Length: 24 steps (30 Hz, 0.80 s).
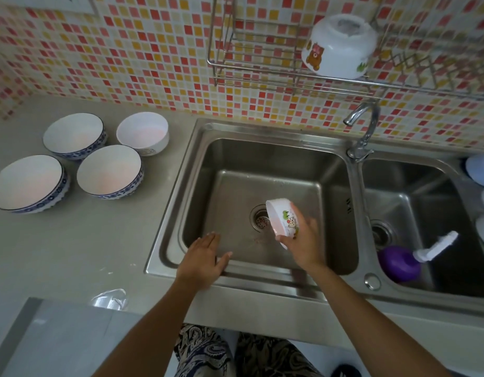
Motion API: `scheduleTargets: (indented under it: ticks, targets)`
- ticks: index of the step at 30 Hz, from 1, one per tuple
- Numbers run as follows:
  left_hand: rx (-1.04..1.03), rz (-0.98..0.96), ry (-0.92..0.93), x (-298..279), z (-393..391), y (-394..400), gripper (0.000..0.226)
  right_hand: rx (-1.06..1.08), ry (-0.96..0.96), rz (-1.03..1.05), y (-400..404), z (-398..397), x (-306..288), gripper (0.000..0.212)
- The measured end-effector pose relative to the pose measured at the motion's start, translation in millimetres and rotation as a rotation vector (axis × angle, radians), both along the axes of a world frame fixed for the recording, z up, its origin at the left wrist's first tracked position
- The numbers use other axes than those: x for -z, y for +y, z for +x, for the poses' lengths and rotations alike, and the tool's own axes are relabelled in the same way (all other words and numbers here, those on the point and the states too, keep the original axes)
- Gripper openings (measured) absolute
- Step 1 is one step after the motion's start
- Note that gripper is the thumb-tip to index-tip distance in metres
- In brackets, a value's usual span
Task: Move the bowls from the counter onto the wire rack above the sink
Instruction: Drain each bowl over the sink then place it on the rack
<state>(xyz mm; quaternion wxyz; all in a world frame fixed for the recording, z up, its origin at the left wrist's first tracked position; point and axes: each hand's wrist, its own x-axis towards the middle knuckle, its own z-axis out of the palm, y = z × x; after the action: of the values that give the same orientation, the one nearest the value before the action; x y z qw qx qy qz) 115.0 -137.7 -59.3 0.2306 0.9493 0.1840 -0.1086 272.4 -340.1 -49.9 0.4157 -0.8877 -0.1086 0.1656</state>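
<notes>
My right hand (303, 240) grips a small white bowl with cartoon pictures (281, 219), tipped on its side over the left sink basin. My left hand (205, 257) hovers open over the sink's front left edge, holding nothing. On the counter at the left stand several empty bowls: three with blue-patterned rims (28, 183) (73, 134) (110, 170) and a plain white one (143, 133). Another cartoon bowl (340, 46) lies upside down on the wire rack (251, 66) above the sink.
A double steel sink (197, 148) fills the middle, with a tap (363, 123) between the basins. A purple bottle (398, 263) with a white pump lies in the right basin. Pale rounded objects (480, 170) sit at the right edge. A crumpled plastic scrap (110, 297) lies near the counter's front.
</notes>
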Motion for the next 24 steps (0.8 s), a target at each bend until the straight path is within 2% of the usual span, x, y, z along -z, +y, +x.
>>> scheduleTargets:
  ticks: [2,5,9,12,13,16,18,21,24]
  targets:
    - [0.005,0.007,-0.004,2,0,1,0.07,-0.059,-0.076,-0.032,0,-1,5,0.097]
    - [0.006,0.016,0.004,2,0,0,0.07,-0.208,-0.234,-0.196,-2,0,11,0.097]
    - [-0.006,0.007,0.004,1,0,0,0.07,-0.426,-0.377,-0.314,-7,-3,1,0.069]
    - [-0.012,0.011,-0.003,2,-1,0,0.071,-0.468,-0.468,-0.371,-13,-6,2,0.104]
    - [-0.018,0.011,-0.011,1,-2,0,0.071,-0.449,-0.446,-0.351,-15,-7,4,0.106]
    - [-0.036,-0.014,-0.05,-1,-5,-4,0.072,-0.355,-0.403,-0.27,-16,-8,-7,0.082]
    - [-0.043,-0.043,-0.065,0,-9,-5,0.074,-0.277,-0.414,-0.244,-15,-6,-15,0.078]
    - [-0.03,-0.074,-0.055,4,-14,-4,0.075,-0.175,-0.466,-0.113,-17,0,-25,0.085]
    - [0.016,-0.043,-0.071,2,-8,-2,0.089,-0.023,-0.333,0.024,-20,12,-43,0.09]
